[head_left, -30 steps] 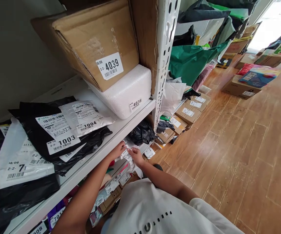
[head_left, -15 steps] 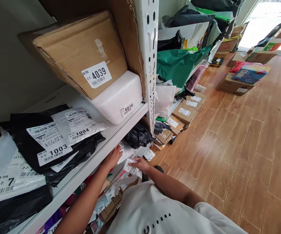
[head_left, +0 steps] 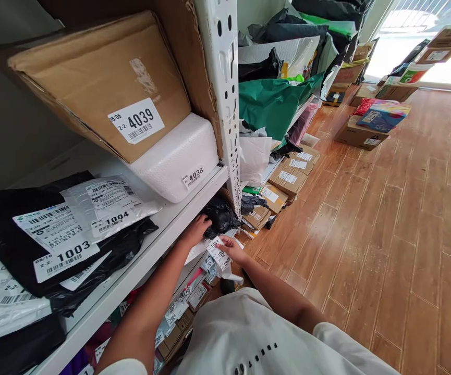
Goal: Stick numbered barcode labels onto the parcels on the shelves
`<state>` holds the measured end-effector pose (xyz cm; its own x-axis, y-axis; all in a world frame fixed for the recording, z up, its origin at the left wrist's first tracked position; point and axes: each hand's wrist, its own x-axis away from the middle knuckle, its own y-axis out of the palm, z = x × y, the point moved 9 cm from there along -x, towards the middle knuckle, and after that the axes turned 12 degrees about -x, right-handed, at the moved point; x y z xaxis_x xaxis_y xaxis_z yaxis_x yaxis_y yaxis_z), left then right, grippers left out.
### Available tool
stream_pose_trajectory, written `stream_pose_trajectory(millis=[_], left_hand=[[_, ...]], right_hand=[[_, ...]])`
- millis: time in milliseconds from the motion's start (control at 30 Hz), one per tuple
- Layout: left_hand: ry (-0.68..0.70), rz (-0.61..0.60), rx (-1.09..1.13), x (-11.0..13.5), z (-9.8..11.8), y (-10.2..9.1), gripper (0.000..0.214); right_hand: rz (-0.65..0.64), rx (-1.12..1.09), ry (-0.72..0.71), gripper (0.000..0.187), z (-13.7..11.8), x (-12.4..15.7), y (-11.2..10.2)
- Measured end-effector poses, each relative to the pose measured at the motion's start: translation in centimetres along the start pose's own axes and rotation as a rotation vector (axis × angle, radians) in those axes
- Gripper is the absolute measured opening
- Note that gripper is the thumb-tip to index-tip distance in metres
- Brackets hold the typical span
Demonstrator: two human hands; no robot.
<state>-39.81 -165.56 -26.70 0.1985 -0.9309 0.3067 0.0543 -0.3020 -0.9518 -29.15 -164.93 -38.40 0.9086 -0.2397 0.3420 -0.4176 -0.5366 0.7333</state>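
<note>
My left hand (head_left: 197,230) reaches under the upper shelf edge, its fingers closed at the near side of a crumpled black plastic parcel (head_left: 222,214) on the lower shelf. Part of that grip is hidden. Just to the right, my right hand (head_left: 232,249) pinches a strip of white number labels (head_left: 219,255); one reads 1003, another 1005. The strip's tail curls down below the hand. Above on the upper shelf lie a black parcel labelled 1003 (head_left: 33,234) and a clear-and-white one labelled 1004 (head_left: 111,203).
A cardboard box labelled 4039 (head_left: 104,88) rests on a white foam-wrapped package, 4038 (head_left: 178,166). A perforated white post (head_left: 231,114) divides the shelving. Cartons (head_left: 288,177) line the floor beyond, and a stacked box (head_left: 360,133) stands on the wooden floor.
My left hand has moved from a white parcel to the black plastic parcel, which now reaches further left. The label strip has turned, showing its numbers. The view has shifted slightly right.
</note>
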Motion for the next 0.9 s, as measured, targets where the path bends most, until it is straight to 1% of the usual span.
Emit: stream_pose_trajectory(millis=[67, 133, 200, 300, 400, 533, 600, 700, 800, 900], left_hand=[[0.040, -0.024, 0.010, 0.5, -0.2, 0.1, 0.025], [0.076, -0.081, 0.022, 1.7, -0.3, 0.3, 0.017], [0.081, -0.145, 0.035, 2.8, -0.5, 0.5, 0.012], [0.015, -0.191, 0.047, 3.6, -1.0, 0.8, 0.017], [-0.101, -0.203, 0.043, 3.2, -1.7, 1.1, 0.030], [-0.175, -0.229, 0.017, 2.4, -2.1, 2.2, 0.029], [-0.193, -0.235, 0.000, 2.3, -2.2, 2.7, 0.030], [-0.224, -0.234, -0.024, 2.3, -2.4, 3.2, 0.032], [-0.235, -0.233, -0.022, 2.3, -2.6, 3.3, 0.031], [-0.220, -0.238, -0.003, 2.3, -2.6, 3.2, 0.029]], right_hand=[[0.004, -0.006, -0.008, 0.045, -0.1, -0.7, 0.5], [0.011, -0.009, -0.004, 0.045, 0.1, -1.3, 0.8], [0.029, -0.007, 0.000, 0.047, 0.6, -1.7, 1.1], [0.096, 0.009, -0.021, 0.049, 1.3, -2.5, 1.2], [0.212, 0.040, -0.080, 0.047, 1.6, -3.5, 0.8], [0.375, 0.084, -0.155, 0.048, 1.6, -4.2, 0.0], [0.419, 0.095, -0.164, 0.049, 1.6, -4.3, -0.2], [0.399, 0.092, -0.137, 0.046, 1.6, -4.3, -0.2], [0.328, 0.075, -0.103, 0.045, 1.5, -4.0, 0.1], [0.265, 0.046, -0.100, 0.044, 1.2, -3.7, 0.5]])
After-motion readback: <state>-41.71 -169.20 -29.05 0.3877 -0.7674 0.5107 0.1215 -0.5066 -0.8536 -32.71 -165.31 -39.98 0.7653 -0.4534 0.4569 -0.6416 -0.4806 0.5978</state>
